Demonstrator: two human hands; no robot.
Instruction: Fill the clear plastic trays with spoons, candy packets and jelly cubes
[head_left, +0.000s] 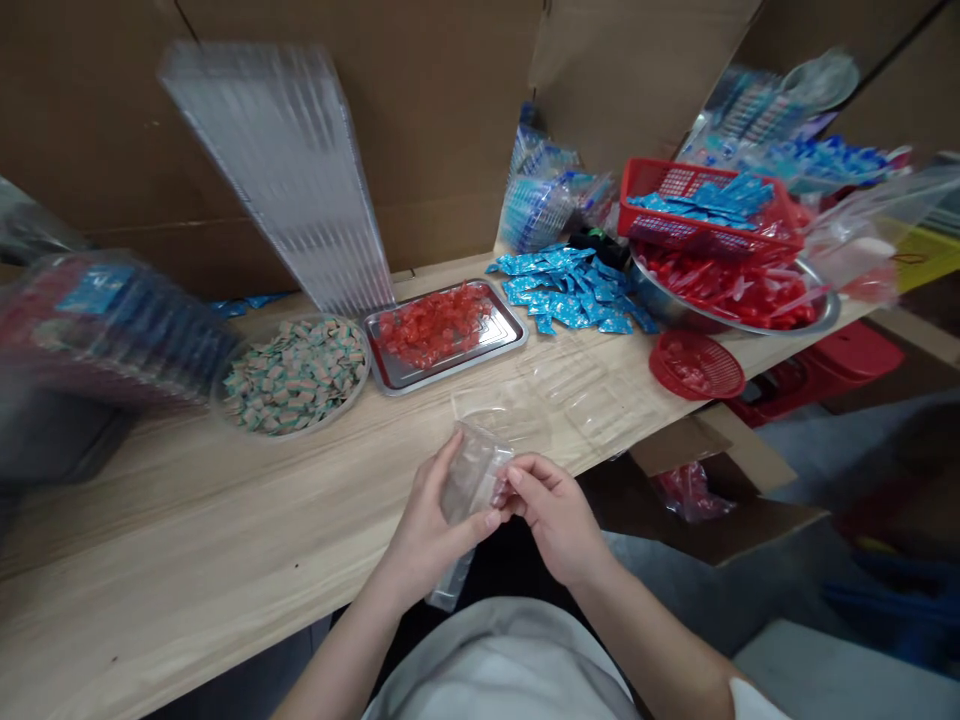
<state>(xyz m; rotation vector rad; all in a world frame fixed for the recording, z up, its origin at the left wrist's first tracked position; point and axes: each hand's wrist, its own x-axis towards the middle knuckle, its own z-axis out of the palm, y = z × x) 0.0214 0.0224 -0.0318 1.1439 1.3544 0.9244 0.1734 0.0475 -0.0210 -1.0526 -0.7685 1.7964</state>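
Observation:
In front of my body, above the table's front edge, my left hand [427,525] is closed around a clear plastic piece [469,475] that looks like a thin moulded tray. Its lower end [450,585] sticks out beneath the hand. Fingers of my right hand [559,515] pinch the right edge of the same tray, close to the left thumb. Whether it is one tray or several nested ones I cannot tell. Just beyond the hands, another clear moulded tray [585,395] lies flat on the wooden table [247,540].
Behind stand a tall stack of clear trays [292,180], a bowl of small tan-green pieces [296,375], a metal tray [450,335] with red pieces and blue packets [574,285]. Rightward are red baskets [697,365], a metal bowl [821,315] and an open carton [720,495] below.

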